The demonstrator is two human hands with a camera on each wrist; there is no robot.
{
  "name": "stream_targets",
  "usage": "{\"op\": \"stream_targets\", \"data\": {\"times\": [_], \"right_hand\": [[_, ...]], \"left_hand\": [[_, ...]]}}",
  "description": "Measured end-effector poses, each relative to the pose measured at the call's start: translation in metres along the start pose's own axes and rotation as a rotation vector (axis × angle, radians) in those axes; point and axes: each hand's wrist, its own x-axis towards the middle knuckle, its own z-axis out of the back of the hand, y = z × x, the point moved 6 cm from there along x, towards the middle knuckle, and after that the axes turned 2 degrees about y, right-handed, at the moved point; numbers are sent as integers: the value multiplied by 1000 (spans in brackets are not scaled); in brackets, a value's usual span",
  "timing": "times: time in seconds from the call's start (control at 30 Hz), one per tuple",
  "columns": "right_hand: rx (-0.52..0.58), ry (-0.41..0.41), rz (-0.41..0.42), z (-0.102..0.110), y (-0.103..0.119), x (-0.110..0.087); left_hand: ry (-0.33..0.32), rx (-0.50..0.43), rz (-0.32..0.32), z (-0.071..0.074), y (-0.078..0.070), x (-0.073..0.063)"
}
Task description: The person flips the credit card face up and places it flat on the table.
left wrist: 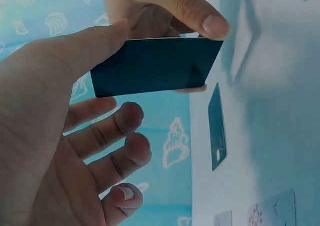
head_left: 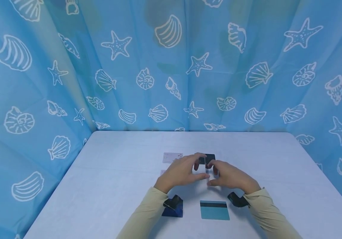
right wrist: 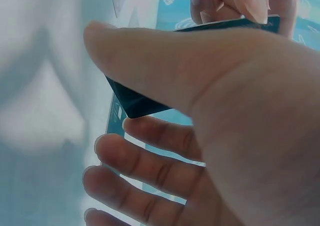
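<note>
Between the two hands is a dark plastic card (left wrist: 155,65), raised over the white table and almost edge-on in the head view. My left hand (head_left: 183,171) pinches one end between thumb and index finger, its other fingers loosely bent. From the other side, my right hand (head_left: 230,176) pinches the opposite end, thumb along the edge and a fingertip at the far side. Just behind the hands lies a dark chip card (head_left: 211,158), partly covered by them in the head view.
A pale card (head_left: 171,157) lies left of the dark one, with another pale card (head_left: 162,172) mostly hidden by the left hand. Nearer are a dark blue card (head_left: 171,213) under the left wrist and a light blue striped card (head_left: 214,214). A shell-print curtain (head_left: 159,83) surrounds the table (head_left: 114,166).
</note>
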Motion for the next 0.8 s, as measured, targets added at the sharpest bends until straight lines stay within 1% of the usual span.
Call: {"op": "stream_targets", "data": {"times": [0.13, 0.33, 0.57, 0.8], "right_hand": [[0, -7, -8, 3, -2, -1], [19, -3, -34, 7, -6, -3], [-4, -12, -48, 13, -9, -6], [-19, -9, -48, 17, -11, -8]], "left_hand": [[-11, 4, 4, 3, 3, 0], [-21, 0, 10, 7, 3, -1], [-6, -10, 44, 10, 7, -2], [11, 25, 62, 9, 11, -2]]}}
